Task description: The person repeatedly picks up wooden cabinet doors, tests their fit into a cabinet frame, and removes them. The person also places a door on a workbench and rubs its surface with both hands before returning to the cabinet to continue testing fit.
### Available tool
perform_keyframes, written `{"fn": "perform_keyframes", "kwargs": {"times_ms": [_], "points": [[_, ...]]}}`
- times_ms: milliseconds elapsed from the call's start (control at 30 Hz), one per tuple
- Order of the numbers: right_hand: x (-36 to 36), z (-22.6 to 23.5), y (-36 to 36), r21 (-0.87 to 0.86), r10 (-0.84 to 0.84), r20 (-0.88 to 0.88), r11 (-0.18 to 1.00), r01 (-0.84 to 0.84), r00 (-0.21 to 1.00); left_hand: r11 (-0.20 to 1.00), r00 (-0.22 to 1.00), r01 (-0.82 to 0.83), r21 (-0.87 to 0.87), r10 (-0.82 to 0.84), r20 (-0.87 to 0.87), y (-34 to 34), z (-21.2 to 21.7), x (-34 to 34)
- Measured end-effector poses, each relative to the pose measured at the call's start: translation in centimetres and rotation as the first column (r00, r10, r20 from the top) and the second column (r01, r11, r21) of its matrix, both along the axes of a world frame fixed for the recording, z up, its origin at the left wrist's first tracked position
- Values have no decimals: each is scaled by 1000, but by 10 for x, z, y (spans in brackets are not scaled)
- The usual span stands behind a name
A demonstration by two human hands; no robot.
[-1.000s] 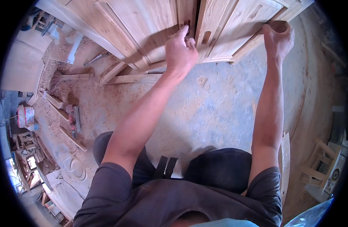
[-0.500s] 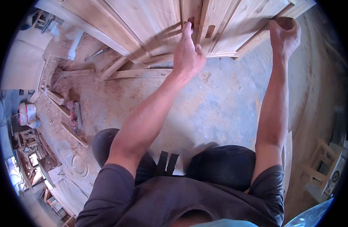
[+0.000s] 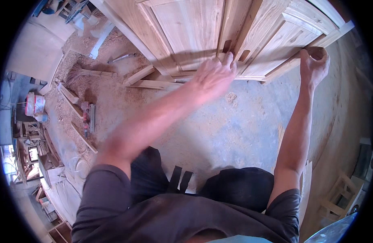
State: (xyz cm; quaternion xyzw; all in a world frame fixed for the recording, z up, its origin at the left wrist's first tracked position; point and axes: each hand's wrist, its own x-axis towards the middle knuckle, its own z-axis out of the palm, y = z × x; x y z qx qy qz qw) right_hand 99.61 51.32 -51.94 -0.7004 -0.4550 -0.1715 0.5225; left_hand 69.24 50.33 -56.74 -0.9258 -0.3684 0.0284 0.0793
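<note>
In front of me stands a pale wood piece with two panelled doors [image 3: 188, 28], meeting along a raised middle strip. Oblong slots are cut into the stiles beside that strip. My left hand [image 3: 215, 75] is at the lower middle of the doors, just below the slots; its fingers are bent and closed, slightly blurred, and hide whatever lies under the fingertips. At the right side my right hand [image 3: 315, 67] is curled round the edge of the wooden frame [image 3: 334, 38], thumb and fingers closed on it.
Wood battens [image 3: 152, 84] lie under the doors' lower edge. On the left are sawdust, loose wood strips [image 3: 84, 137], a red-and-grey tool [image 3: 89, 117] and a white bucket [image 3: 34, 104]. A wooden stand [image 3: 339, 194] is at the lower right. My knees are bent below.
My left hand has gone from an outstretched finger at the slot to bent fingers lower down, its elbow swung outward. My right hand keeps its hold. The whole view has shifted a little.
</note>
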Motion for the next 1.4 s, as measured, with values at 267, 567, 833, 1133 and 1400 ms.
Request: {"fn": "perform_keyframes", "kwargs": {"times_ms": [267, 567, 833, 1133, 1400], "points": [[-1, -1, 1, -35, 14, 4, 999, -14, 1000, 896, 940, 246, 369, -127, -318, 44, -14, -16], [1, -1, 0, -38, 18, -16, 999, -18, 1000, 874, 954, 267, 405, -181, -239, 56, -16, -23], [-7, -4, -6, 105, 33, -78, 994, -25, 996, 877, 942, 306, 370, -223, -250, 61, -22, -21], [19, -13, -9, 235, 404, -393, 913, -334, 826, 953, 966, 228, 201, -246, 72, 56, -21, -24], [30, -25, 3, 589, 690, -534, 718, -371, 489, 902, 848, -35, -431, 255, 465, 27, 27, 0]]}}
